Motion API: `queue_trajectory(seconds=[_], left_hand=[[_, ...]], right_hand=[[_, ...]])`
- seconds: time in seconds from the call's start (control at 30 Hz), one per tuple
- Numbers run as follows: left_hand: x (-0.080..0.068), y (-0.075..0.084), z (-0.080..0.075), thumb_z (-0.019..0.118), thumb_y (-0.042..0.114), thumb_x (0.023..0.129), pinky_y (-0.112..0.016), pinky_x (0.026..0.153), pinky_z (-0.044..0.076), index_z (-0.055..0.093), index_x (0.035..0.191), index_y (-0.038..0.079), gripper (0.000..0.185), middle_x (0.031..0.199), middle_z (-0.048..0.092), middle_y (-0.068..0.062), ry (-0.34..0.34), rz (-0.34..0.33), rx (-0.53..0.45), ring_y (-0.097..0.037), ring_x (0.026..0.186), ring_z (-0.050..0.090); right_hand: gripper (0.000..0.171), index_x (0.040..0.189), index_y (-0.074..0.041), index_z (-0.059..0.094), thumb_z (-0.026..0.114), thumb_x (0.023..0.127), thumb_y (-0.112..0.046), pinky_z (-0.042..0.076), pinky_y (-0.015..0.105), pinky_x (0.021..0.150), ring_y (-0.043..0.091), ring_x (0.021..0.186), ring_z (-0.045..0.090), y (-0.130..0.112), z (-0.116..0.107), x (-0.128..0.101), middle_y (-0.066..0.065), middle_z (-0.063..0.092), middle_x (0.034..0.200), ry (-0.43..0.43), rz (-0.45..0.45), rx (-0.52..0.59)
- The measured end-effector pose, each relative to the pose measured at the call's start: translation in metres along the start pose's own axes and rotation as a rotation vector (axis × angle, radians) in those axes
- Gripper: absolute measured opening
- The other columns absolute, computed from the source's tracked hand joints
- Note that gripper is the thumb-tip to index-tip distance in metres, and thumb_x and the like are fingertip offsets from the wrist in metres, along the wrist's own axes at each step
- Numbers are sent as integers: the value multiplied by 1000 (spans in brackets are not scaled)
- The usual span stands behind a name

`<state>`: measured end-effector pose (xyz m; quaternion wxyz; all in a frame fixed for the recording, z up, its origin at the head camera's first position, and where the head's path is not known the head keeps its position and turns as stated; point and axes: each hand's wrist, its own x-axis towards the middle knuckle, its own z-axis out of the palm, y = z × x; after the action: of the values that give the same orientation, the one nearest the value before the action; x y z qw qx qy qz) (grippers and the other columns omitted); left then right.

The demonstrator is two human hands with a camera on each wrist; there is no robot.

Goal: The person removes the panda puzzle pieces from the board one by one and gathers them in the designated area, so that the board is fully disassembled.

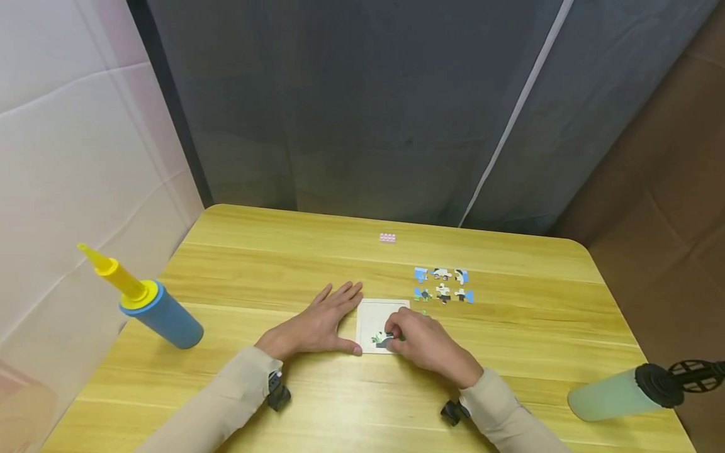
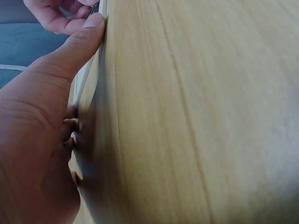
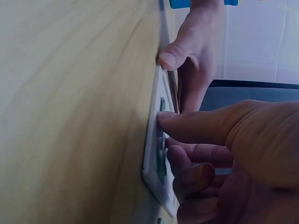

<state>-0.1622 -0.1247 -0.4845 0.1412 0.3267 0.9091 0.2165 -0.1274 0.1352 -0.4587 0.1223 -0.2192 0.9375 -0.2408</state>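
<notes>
A small white puzzle board (image 1: pixel 375 316) lies flat on the wooden table (image 1: pixel 362 264). My left hand (image 1: pixel 320 324) rests flat beside its left edge, fingers straight, thumb (image 2: pixel 77 44) against the board's near corner. My right hand (image 1: pixel 421 340) pinches a green, black and white puzzle piece (image 1: pixel 382 340) and presses it onto the board's near right corner; the right wrist view shows the thumb (image 3: pixel 196 123) on the board (image 3: pixel 156 154). Several loose puzzle pieces (image 1: pixel 443 284) lie in two rows just beyond the right hand.
A blue hand pump with a yellow nozzle (image 1: pixel 150 302) lies at the table's left edge. A pale green pump with a black handle (image 1: pixel 629 390) lies at the near right corner. A small pink object (image 1: pixel 387 238) sits far back. A grey curtain hangs behind.
</notes>
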Motion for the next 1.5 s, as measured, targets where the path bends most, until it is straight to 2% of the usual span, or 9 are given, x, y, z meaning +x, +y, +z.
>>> queue_trajectory(seconds=[0.5, 1.23, 1.5], left_hand=[[-1, 2, -1, 78, 68, 86, -63, 137, 3, 29, 167, 1, 116, 181, 16, -12, 0, -8, -8, -35, 169, 12], [-1, 1, -2, 78, 67, 87, -61, 137, 2, 28, 168, 2, 115, 181, 14, -12, 0, -1, 2, -34, 169, 11], [-1, 1, -2, 76, 69, 88, -60, 138, 1, 26, 169, 4, 115, 181, 12, -11, -9, 0, 9, -32, 170, 9]], right_hand=[[14, 99, -10, 71, 83, 93, -15, 45, 27, 69, 13, 79, 55, 1, -5, 9, -2, 64, 90, -107, 19, 84], [23, 97, -17, 62, 83, 92, -14, 42, 25, 67, 11, 79, 51, 2, 3, 1, -5, 57, 91, 18, -12, 49], [23, 93, -19, 59, 81, 94, -10, 43, 24, 64, 9, 72, 52, 1, 6, -4, -10, 62, 83, 24, -67, 40]])
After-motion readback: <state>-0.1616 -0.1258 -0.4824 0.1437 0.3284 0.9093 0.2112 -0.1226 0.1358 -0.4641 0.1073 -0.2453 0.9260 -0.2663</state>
